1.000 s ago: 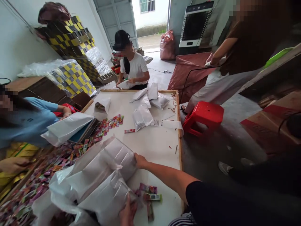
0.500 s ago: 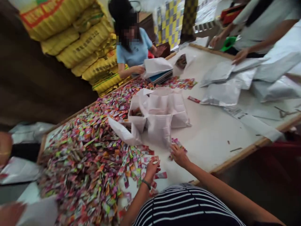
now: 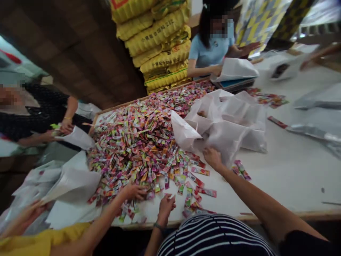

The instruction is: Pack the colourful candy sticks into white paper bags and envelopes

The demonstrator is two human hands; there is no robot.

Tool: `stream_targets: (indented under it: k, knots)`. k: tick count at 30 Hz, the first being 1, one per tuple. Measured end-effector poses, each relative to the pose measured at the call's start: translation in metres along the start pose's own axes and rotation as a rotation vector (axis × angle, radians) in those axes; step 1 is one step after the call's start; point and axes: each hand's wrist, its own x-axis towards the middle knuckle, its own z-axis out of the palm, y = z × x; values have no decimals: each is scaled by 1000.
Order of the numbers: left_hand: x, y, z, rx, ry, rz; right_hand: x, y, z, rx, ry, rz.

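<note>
White plastic bags [image 3: 226, 131], open-mouthed, bunched upright on the pale table [image 3: 287, 181], right of the packet heap and well back from the near edge. Right hand [image 3: 213, 159] at the near side of the bunch, fingers bent against the lower part of a bag; whether they pinch it, cannot tell. Left hand [image 3: 166, 208] low over the near edge, wristband on, fingers part-curled; cannot tell if anything is between them.

Small printed packets [image 3: 138, 142], pink, orange and green, heaped over the left part of the table and reaching the far edge. Strays between the two hands; a small cluster [image 3: 241, 170] just right of the right forearm. One red packet [image 3: 277, 122] farther right, near flat silvery bags [image 3: 319, 110].

Near left: person in yellow sleeve [image 3: 69, 238], one hand over the heap's near side, the other at a pale bag [image 3: 77, 185]. Far left: person in dark speckled top [image 3: 45, 110], holding a white bag [image 3: 80, 138]. Beyond the far edge: person in light blue [image 3: 210, 49], one hand at a white bag [image 3: 237, 69] lying over a blue-topped stack [image 3: 237, 83]. Yellow sacks [image 3: 160, 42] piled behind.
</note>
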Motion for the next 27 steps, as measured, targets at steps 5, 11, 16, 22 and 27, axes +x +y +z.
stream_targets:
  k: [5,11,16,22,27]
  knots:
    - [9,-34,51,-191,113,-92,36,-98,-46,1,334,-21]
    - [6,-20,74,-336,99,-36,28,-159,-71,-163,-86,-563]
    - [2,28,96,-445,50,93,-53,-130,-59,-251,-170,-945]
    - [-19,87,98,-314,182,406,-100,-72,-81,-209,-313,-979]
    - [-25,131,107,36,245,697,-103,-68,-83,-49,-384,-824]
